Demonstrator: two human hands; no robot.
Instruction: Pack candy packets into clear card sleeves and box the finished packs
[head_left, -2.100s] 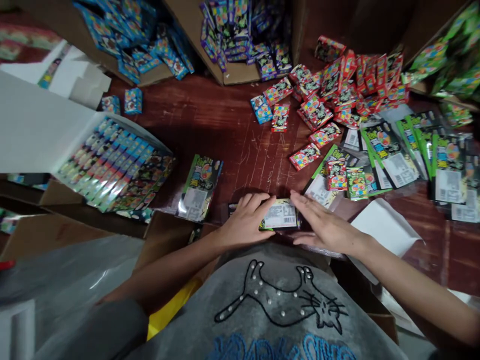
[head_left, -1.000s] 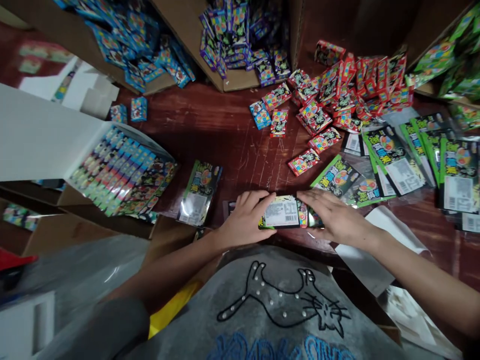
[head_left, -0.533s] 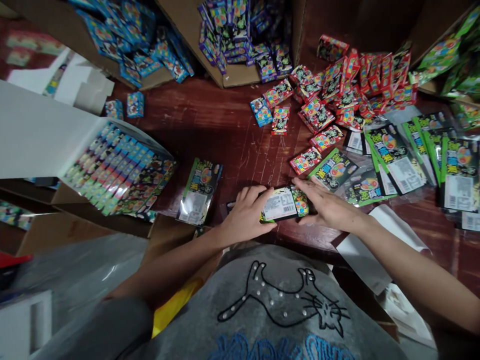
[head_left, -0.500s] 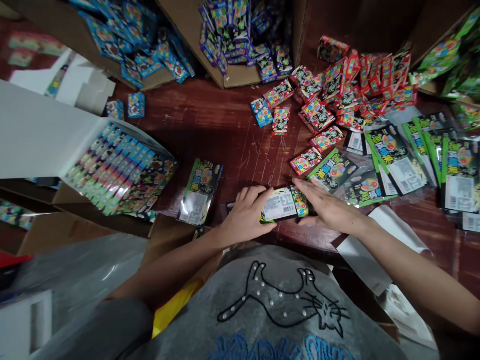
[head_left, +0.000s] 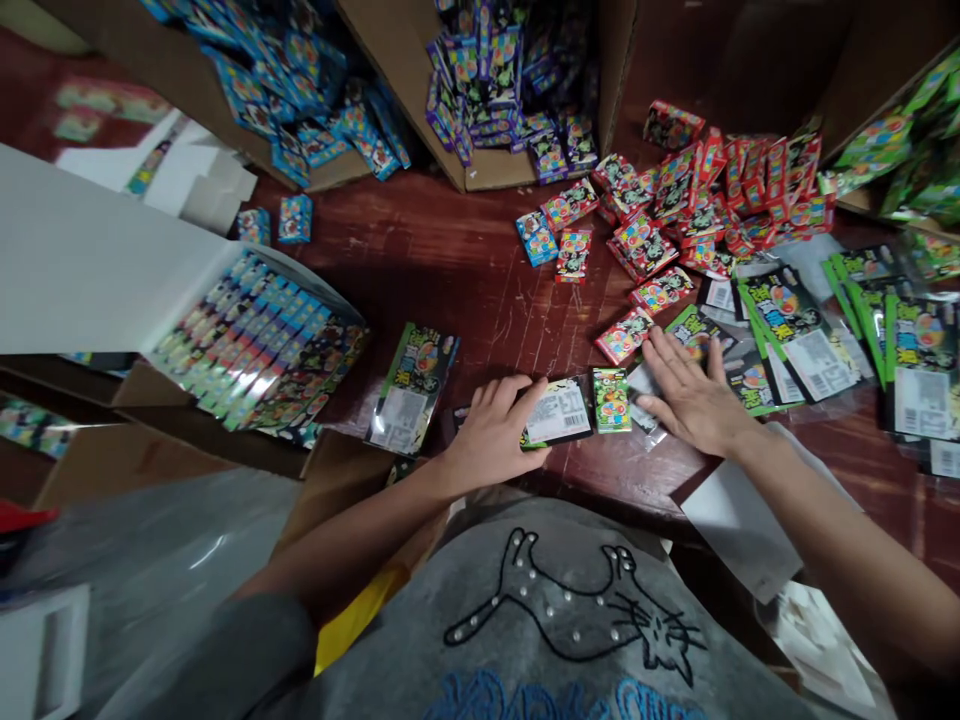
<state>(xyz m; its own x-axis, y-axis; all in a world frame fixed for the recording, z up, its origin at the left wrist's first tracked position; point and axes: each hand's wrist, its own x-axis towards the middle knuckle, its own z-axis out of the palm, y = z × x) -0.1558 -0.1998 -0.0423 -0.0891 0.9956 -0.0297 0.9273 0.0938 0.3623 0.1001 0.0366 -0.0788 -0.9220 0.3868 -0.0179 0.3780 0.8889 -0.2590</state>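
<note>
My left hand is closed over the left end of a black-and-green packet, which lies label side up near the table's front edge. Touching or nearly touching the packet's right end is a small green candy box. My right hand lies flat with its fingers apart, over a black-and-green pouch and some clear film, most of which it hides. Just beyond its fingertips rests a small red box. To the left of my left hand lies another labelled packet.
At the left stands an open white carton filled with rows of coloured boxes. Cardboard boxes at the back hold blue packs and purple packs. Red boxes are heaped at the back right, with more pouches in front.
My right hand has moved right, off the green box and onto the pouches, and its fingers have spread. My left hand stays on the packet. The view has shifted slightly.
</note>
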